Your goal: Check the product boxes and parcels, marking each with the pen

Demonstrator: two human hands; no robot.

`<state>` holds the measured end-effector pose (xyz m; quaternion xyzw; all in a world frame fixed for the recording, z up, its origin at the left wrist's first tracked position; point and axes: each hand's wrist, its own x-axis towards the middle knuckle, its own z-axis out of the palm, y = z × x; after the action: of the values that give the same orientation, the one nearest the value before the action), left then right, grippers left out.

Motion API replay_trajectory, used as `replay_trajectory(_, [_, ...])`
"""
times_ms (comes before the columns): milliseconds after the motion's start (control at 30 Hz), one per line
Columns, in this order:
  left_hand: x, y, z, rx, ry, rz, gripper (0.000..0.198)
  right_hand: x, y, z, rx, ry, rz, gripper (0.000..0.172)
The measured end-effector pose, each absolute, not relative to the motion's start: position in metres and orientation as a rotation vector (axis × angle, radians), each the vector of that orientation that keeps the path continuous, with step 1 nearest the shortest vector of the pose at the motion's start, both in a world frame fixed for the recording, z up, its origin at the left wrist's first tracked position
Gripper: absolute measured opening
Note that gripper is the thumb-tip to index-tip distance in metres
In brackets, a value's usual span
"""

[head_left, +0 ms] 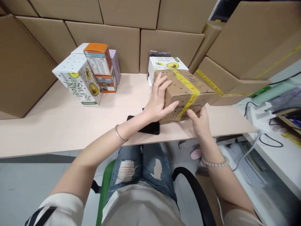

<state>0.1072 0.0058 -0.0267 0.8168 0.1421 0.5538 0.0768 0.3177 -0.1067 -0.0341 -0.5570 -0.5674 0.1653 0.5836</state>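
Note:
A brown cardboard box [183,91] with yellow tape across its top and front stands tilted at the right of the table, held between both hands. My left hand [158,100] presses on its left side, fingers over the top edge and thumb along the front. Around the lower right corner, my right hand [201,121] grips it with the thumb in front; its fingers are hidden behind. Right behind this box is a white "Super Meal" box [162,62] with avocado prints. A black phone [150,128] lies partly under my left forearm.
At the left stand another white "Super Meal" box [80,81], stacked orange boxes [100,59] and a purple box [115,66]. Large cartons [105,44] wall off the table's back. To the right, a white shelf [277,157] holds cables and a power strip [261,116].

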Motion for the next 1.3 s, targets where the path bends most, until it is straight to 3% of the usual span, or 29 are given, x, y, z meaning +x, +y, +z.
replay_trajectory(167, [0.148, 0.021, -0.039, 2.518, 0.302, 1.503, 0.078, 0.352, -0.101, -0.048, -1.304, -1.248, 0.438, 0.096])
replay_trajectory(333, [0.124, 0.029, -0.044, 2.500, 0.317, 1.315, 0.075, 0.362, -0.089, -0.056, -1.285, -1.305, 0.642, 0.100])
replay_trajectory(433, [0.094, 0.024, -0.036, 2.393, 0.643, 1.225, 0.059, 0.364, -0.088, -0.063, -1.312, -1.413, 0.428, 0.124])
replay_trajectory(533, [0.072, 0.016, -0.024, 2.563, 1.027, 0.802, 0.050, 0.361, -0.093, -0.063, -1.408, -1.495, 0.067, 0.133])
replay_trajectory(600, [0.067, 0.011, -0.019, 2.697, 1.182, 0.422, 0.056, 0.354, -0.099, -0.057, -1.520, -1.542, -0.179, 0.129])
replay_trajectory(733, [0.064, 0.011, -0.014, 2.818, 1.269, -0.006, 0.039, 0.329, -0.107, -0.044, -1.693, -1.733, -0.513, 0.113])
replay_trajectory(1033, [0.011, 0.010, -0.008, 2.769, 1.543, -0.039, 0.039, 0.309, -0.104, -0.036, -1.611, -1.808, -0.643, 0.083])
replay_trajectory(1100, [-0.003, 0.007, -0.008, 2.747, 1.590, -0.033, 0.039, 0.296, -0.107, -0.030, -1.571, -1.780, -0.679, 0.070])
replay_trajectory(1200, [-0.018, 0.002, -0.008, 2.672, 1.677, 0.013, 0.039, 0.260, -0.109, -0.021, -1.455, -2.020, -0.481, 0.042])
replay_trajectory(1233, [-0.021, 0.001, -0.008, 2.632, 1.727, 0.027, 0.038, 0.246, -0.109, -0.018, -1.418, -2.172, -0.343, 0.040])
replay_trajectory(1300, [-0.027, 0.001, -0.007, 2.549, 1.833, 0.045, 0.038, 0.216, -0.107, -0.014, -1.407, -2.419, -0.094, 0.057])
